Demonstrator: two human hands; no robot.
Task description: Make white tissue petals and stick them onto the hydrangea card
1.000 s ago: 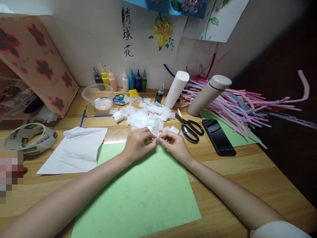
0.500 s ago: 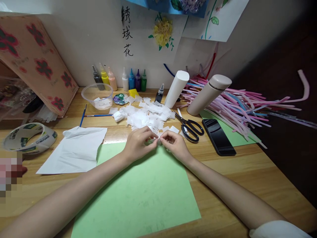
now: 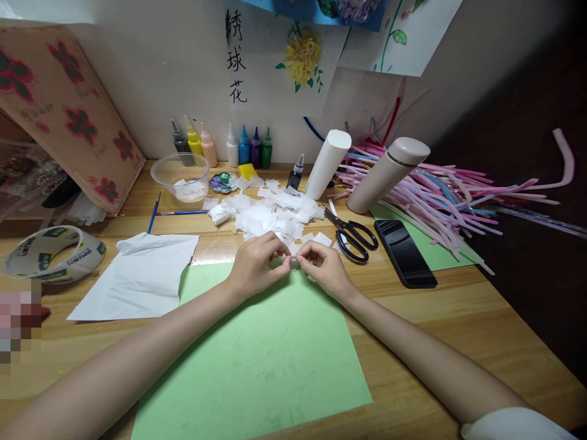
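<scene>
My left hand [image 3: 261, 263] and my right hand [image 3: 323, 269] meet over the far edge of a green sheet of paper [image 3: 257, 360]. Between their fingertips is a small white piece of tissue paper [image 3: 294, 260], pinched from both sides and mostly covered by the fingers. Just beyond the hands lies a loose heap of cut white tissue pieces [image 3: 270, 214]. Black-handled scissors [image 3: 353, 235] rest on the table to the right of my right hand. A larger white tissue sheet [image 3: 137, 278] lies left of my left hand, overlapping the green paper's edge.
Right of the scissors lies a phone [image 3: 406, 253], with two tilted-looking bottles [image 3: 328, 165] and many pink pipe cleaners [image 3: 426, 195] behind. A clear bowl [image 3: 180, 177], paint bottles [image 3: 244, 150], brushes [image 3: 183, 213] and a tape roll [image 3: 55, 253] stand left. A blurred patch covers the left edge.
The fingertips have drawn slightly apart, showing a little more of the white piece between them. The arms and the things on the table stay in place.
</scene>
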